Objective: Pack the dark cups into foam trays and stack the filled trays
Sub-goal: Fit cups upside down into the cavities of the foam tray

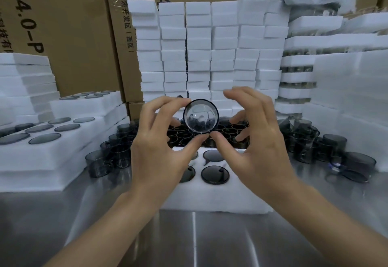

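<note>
A dark see-through cup (201, 116) is held up in mid-air with its round end facing me. My left hand (161, 140) pinches its rim between thumb and fingers. My right hand (252, 138) touches its lower edge with the thumb, the fingers spread and curved beside it. Below lies a white foam tray (212, 195) with dark cups set in its holes (215, 174). Behind the tray stands a cluster of loose dark cups (226, 132).
Filled foam trays (48, 140) are stacked at the left. More loose cups stand at the left (109, 153) and right (327, 149). Stacks of white foam blocks (210, 52) and cardboard boxes (69, 31) wall off the back. Steel tabletop (189, 241) lies near me.
</note>
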Motion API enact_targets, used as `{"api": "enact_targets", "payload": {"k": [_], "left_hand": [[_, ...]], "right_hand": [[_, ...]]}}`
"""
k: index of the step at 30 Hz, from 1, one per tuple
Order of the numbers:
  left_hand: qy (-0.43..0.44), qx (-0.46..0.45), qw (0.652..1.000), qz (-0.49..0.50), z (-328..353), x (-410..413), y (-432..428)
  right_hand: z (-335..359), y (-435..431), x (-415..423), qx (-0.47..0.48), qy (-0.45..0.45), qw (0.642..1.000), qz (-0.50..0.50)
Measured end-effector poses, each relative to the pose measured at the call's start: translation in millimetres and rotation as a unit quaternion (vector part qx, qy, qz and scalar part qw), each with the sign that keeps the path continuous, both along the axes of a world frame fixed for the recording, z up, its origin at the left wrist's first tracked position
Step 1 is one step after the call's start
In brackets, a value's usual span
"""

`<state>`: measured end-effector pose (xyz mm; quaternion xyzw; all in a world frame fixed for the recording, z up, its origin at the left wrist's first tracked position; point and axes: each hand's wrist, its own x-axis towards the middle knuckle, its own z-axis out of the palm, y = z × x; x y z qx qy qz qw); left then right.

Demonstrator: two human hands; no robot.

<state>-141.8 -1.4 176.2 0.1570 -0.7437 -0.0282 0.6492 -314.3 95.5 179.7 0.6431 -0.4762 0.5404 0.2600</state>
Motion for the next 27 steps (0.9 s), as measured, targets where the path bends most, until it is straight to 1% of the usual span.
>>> {"api": "enact_targets", "payload": {"k": [2,4,6,8,10,12,13,15,17,19,22,27], "left_hand": [[0.018,-0.003,1.000,-0.015,1.2,-0.2,3.4],[0.020,0.005,0.999,-0.031,1.6,-0.1,5.8],[0.018,0.060,0.996,-0.064,2.8,-0.5,7.4],[0.024,0.160,0.977,-0.136,6.3,-1.9,10.2],[0.025,0.275,0.934,-0.226,11.7,-2.7,13.4],[0.020,0.394,0.871,-0.292,16.4,-2.7,14.9],[0.009,0.439,0.841,-0.315,17.5,-3.0,15.2],[-0.009,0.494,0.798,-0.344,17.6,-4.8,16.7],[-0.002,0.522,0.776,-0.355,15.6,-7.2,17.0],[0.004,0.533,0.766,-0.360,13.7,-8.7,16.9],[0.007,0.538,0.760,-0.364,11.7,-8.8,15.7],[-0.014,0.526,0.776,-0.348,11.2,-6.2,14.5]], "right_hand": [[-2.7,-2.2,3.2,0.031,-0.012,0.999,0.034],[-4.4,-2.9,5.8,0.041,-0.016,0.997,0.062],[-3.5,-1.9,6.2,0.036,-0.014,0.998,0.054],[-1.5,-0.4,5.5,0.024,-0.012,0.999,0.036],[0.3,1.2,5.8,0.007,-0.009,1.000,0.024],[0.7,3.3,8.8,-0.002,0.000,1.000,0.031],[0.3,4.4,11.0,-0.001,0.006,0.999,0.041],[-1.4,5.8,15.4,0.004,0.008,0.998,0.056],[-3.5,5.7,17.8,0.007,-0.009,0.998,0.061],[-4.6,5.1,17.7,0.008,-0.027,0.998,0.063],[-4.3,5.2,16.4,0.008,-0.042,0.996,0.073],[-3.7,3.1,15.9,0.003,-0.035,0.996,0.076]]}}
